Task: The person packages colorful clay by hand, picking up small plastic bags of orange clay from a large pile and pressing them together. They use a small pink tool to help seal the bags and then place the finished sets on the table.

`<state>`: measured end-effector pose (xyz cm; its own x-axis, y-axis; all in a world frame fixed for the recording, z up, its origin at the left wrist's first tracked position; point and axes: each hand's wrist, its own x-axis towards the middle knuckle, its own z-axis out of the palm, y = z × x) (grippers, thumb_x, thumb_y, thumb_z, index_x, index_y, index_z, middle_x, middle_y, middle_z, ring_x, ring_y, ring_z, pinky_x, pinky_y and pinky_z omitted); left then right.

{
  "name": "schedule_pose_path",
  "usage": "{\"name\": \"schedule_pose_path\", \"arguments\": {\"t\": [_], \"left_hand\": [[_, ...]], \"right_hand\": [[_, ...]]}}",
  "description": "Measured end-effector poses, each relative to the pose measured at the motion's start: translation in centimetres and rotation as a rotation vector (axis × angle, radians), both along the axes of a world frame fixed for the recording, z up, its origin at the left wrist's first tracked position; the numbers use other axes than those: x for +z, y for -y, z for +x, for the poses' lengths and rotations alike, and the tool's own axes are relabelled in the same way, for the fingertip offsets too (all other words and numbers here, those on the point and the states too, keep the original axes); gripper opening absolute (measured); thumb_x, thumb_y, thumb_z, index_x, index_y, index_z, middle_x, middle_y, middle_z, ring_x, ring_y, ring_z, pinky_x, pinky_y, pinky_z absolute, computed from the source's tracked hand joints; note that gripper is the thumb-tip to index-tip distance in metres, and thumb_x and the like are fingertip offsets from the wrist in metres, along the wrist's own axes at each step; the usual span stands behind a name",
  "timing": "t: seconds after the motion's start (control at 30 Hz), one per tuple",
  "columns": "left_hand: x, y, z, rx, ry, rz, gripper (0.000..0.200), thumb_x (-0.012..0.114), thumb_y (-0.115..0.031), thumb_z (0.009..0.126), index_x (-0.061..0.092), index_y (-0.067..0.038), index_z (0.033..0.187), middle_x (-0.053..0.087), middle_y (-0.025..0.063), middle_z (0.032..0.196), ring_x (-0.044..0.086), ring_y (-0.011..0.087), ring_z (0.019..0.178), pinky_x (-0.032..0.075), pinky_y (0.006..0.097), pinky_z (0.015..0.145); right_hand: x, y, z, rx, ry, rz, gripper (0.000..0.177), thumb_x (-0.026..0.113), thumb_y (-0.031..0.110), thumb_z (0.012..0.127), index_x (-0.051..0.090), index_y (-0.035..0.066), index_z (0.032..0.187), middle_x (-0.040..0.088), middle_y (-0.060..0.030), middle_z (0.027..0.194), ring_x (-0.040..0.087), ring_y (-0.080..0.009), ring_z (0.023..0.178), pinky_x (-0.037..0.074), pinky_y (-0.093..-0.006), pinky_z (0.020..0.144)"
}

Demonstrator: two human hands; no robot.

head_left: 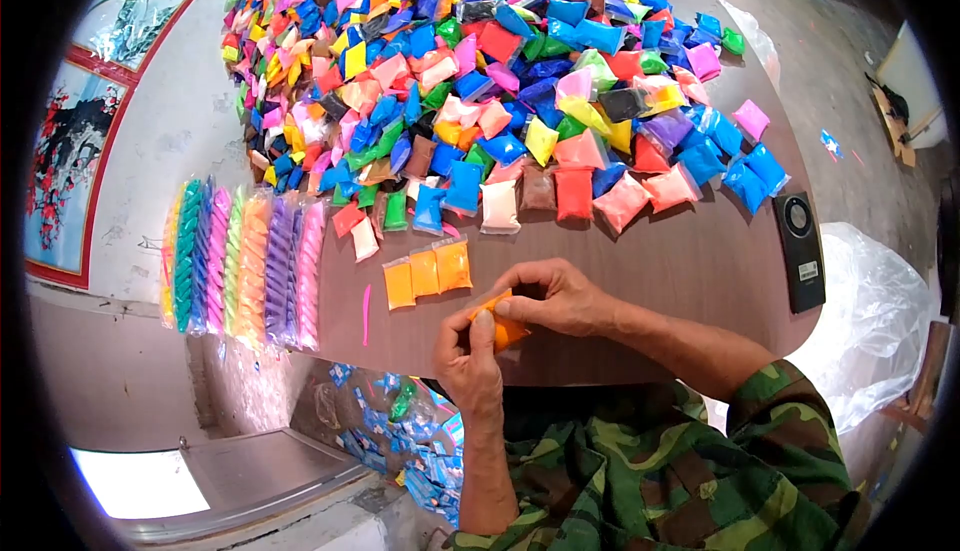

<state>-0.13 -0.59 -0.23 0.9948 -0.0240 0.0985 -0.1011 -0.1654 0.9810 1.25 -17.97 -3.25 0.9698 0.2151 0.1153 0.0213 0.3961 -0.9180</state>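
Note:
Between my two hands, near the table's front edge, is an orange packet (pixel 508 331), its lower part showing under the fingers. My left hand (pixel 470 356) pinches it from the left, thumb up along its side. From the right, my right hand (pixel 555 298) grips its top with thumb and fingers closed. Just beyond them on the table lie three orange packets (pixel 425 273) side by side, slightly overlapping. A thin pink strip (pixel 366 315) lies to their left.
A big heap of coloured packets (pixel 480 71) covers the far table (pixel 610 261). Several twisted, wrapped colour sticks (pixel 250 261) line the left edge. A dark phone (pixel 799 251) lies at the right edge. Clear plastic sheeting (pixel 870 311) and blue wrappers (pixel 425 451) are below the table.

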Motion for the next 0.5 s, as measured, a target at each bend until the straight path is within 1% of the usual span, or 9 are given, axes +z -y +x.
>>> {"name": "schedule_pose_path", "arguments": {"t": [0.07, 0.17, 0.27, 0.37, 0.5], "left_hand": [[0.28, 0.00, -0.19, 0.016, 0.023, 0.037, 0.019, 0.066, -0.016, 0.103, 0.066, 0.001, 0.109, 0.068, 0.0066, 0.103, 0.064, 0.0126, 0.093, 0.054, 0.0273, 0.086], [0.46, 0.28, -0.09, 0.004, 0.013, 0.035, 0.020, 0.067, -0.016, 0.102, 0.065, 0.001, 0.111, 0.068, 0.0070, 0.103, 0.065, 0.0136, 0.094, 0.055, 0.0275, 0.088], [-0.27, 0.46, -0.24, -0.033, -0.054, -0.032, 0.021, 0.068, -0.018, 0.101, 0.064, 0.000, 0.112, 0.068, 0.0075, 0.105, 0.066, 0.0144, 0.094, 0.055, 0.0268, 0.088], [0.40, 0.53, -0.72, -0.051, -0.137, 0.036, 0.022, 0.069, -0.019, 0.101, 0.064, 0.000, 0.112, 0.069, 0.0072, 0.103, 0.067, 0.0138, 0.090, 0.056, 0.0259, 0.084], [0.11, -0.13, -0.40, -0.011, -0.099, 0.065, 0.022, 0.069, -0.019, 0.101, 0.064, 0.000, 0.110, 0.069, 0.0062, 0.098, 0.068, 0.0120, 0.085, 0.057, 0.0255, 0.080]], "right_hand": [[0.58, 0.02, -0.09, -0.030, 0.015, -0.033, 0.025, 0.068, 0.018, 0.101, 0.071, -0.002, 0.114, 0.070, -0.0047, 0.100, 0.064, -0.0102, 0.091, 0.055, -0.0264, 0.080], [-0.10, -0.05, -0.06, 0.001, -0.024, 0.002, 0.026, 0.069, 0.019, 0.101, 0.070, -0.002, 0.116, 0.071, -0.0054, 0.102, 0.065, -0.0108, 0.094, 0.055, -0.0269, 0.082], [-0.10, 0.04, 0.10, -0.072, -0.097, 0.054, 0.026, 0.070, 0.019, 0.100, 0.071, -0.002, 0.115, 0.071, -0.0054, 0.103, 0.066, -0.0116, 0.097, 0.056, -0.0273, 0.084], [-0.18, 0.01, 0.13, -0.059, -0.101, 0.077, 0.026, 0.070, 0.018, 0.100, 0.070, -0.001, 0.118, 0.071, -0.0063, 0.106, 0.066, -0.0124, 0.098, 0.056, -0.0279, 0.086], [0.06, 0.21, 0.27, 0.042, -0.039, 0.061, 0.033, 0.072, 0.017, 0.098, 0.065, 0.000, 0.126, 0.071, -0.0080, 0.109, 0.067, -0.0132, 0.098, 0.056, -0.0284, 0.087]]}}
